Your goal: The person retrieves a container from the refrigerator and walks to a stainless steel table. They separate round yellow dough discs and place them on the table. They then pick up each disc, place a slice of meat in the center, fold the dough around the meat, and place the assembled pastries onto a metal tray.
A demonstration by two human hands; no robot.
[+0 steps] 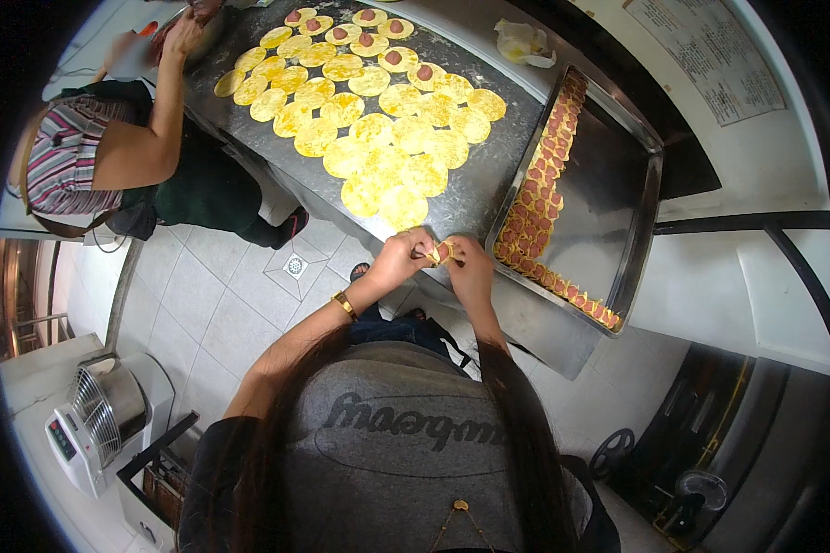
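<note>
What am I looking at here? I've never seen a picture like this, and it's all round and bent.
There is no robot here, just a person using two bare hands. The camera is worn on that person's head, looking down; its very wide lens bends straight lines near the rim. It is the left one of a pair.

The left hand and right hand meet at the near edge of a dark worktop, pinching a small yellow piece with pinkish filling between them. Thin yellow rounds cover much of the worktop, and some at the far end carry a pinkish lump. To the right, a metal tray holds rows of filled pieces. Another person stands at the left.
</note>
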